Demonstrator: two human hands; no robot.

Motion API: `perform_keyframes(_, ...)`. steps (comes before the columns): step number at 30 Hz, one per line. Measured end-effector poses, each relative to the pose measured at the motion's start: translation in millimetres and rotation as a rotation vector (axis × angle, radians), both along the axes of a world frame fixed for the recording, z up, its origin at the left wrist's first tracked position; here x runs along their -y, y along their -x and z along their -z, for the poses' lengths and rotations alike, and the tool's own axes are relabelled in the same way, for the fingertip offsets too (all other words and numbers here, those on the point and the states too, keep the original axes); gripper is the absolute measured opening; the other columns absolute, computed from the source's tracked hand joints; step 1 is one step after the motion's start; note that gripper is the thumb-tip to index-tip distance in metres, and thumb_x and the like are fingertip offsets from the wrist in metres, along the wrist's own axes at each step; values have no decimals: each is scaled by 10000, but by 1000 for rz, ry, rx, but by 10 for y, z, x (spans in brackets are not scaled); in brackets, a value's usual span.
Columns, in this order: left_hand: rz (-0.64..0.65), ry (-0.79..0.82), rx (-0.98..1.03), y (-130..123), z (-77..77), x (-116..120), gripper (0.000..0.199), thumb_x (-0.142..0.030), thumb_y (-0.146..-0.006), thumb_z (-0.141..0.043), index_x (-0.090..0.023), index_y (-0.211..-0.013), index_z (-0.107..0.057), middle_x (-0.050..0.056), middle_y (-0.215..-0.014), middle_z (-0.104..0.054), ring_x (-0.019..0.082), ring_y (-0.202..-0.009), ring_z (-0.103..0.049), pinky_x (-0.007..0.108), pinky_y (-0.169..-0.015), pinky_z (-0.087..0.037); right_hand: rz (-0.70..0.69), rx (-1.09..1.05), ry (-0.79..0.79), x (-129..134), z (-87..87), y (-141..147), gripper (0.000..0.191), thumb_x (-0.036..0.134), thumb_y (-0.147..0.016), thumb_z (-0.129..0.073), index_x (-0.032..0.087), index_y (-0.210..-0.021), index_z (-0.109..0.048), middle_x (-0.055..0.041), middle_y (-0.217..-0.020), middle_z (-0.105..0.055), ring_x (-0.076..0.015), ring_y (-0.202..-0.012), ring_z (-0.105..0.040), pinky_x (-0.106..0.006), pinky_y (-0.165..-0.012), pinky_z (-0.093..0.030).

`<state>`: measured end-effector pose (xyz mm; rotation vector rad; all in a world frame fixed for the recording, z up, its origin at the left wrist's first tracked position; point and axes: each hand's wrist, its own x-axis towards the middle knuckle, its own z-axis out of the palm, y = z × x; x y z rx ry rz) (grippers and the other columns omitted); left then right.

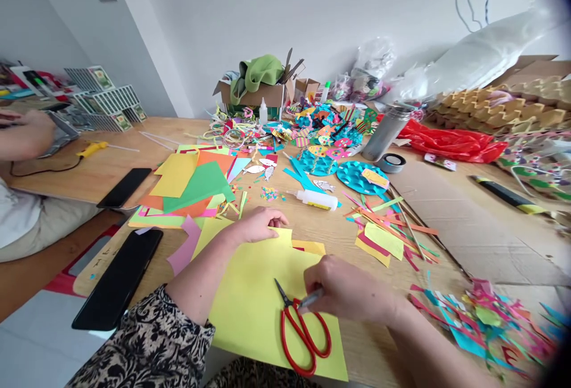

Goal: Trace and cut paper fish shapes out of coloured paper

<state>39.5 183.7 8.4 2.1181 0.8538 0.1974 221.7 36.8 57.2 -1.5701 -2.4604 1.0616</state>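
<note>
A large sheet of yellow paper lies in front of me and overhangs the table's near edge. At its far edge, my left hand is closed, thumb and curled fingers on the paper. My right hand is closed around a grey pen, held low over the sheet. Under and beside the pen rest red-handled scissors, blades pointing away from me. Past the sheet are smaller yellow pieces and a white glue bottle on its side. White paper fish lie farther back.
Stacked coloured paper and a black phone are at left. Paper scraps and cardboard occupy the right. A metal flask stands near blue egg-tray pieces. Another person's hand is at far left.
</note>
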Motion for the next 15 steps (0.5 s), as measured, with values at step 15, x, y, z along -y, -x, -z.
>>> perform_keyframes(15, 38, -19, -3, 9, 4, -14, 348, -73, -645, -592, -160, -964, -700, 1, -795, -657, 134, -727, -580, 208, -617, -416, -18, 340, -41, 211, 60, 337, 116, 253, -605, -626, 148, -592, -674, -81, -581, -650, -184, -514, -570, -265, -454, -287)
